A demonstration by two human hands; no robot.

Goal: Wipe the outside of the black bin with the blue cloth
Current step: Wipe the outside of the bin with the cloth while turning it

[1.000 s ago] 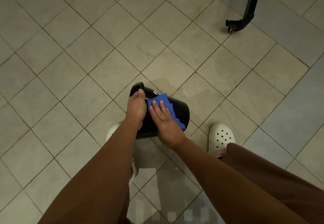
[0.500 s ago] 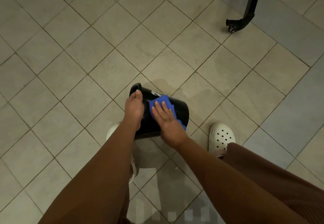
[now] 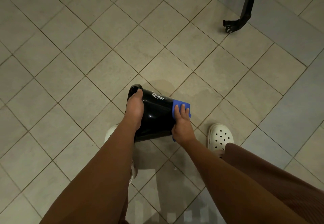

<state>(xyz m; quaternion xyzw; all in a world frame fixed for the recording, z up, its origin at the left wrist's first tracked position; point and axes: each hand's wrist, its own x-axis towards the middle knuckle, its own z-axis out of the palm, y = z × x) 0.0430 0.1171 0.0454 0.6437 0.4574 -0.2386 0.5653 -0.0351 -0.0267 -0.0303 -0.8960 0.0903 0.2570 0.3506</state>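
The black bin (image 3: 156, 116) lies tipped on its side above the tiled floor, its open rim toward the left and a white smear on its upper side. My left hand (image 3: 134, 111) grips the rim end, thumb on the rim's edge. With straight fingers my right hand (image 3: 182, 123) presses the blue cloth (image 3: 181, 104) against the bin's right end, near its base. Part of the cloth is hidden under the hand, and a corner shows below the wrist.
My white perforated shoe (image 3: 220, 137) stands just right of the bin; the other shoe (image 3: 110, 132) peeks out under my left forearm. A black metal leg with a caster (image 3: 235, 24) stands at the upper right. Tiled floor spreads all around.
My right hand has slid the blue cloth from the middle of the bin's side to its right end. The left hand keeps its hold on the rim.
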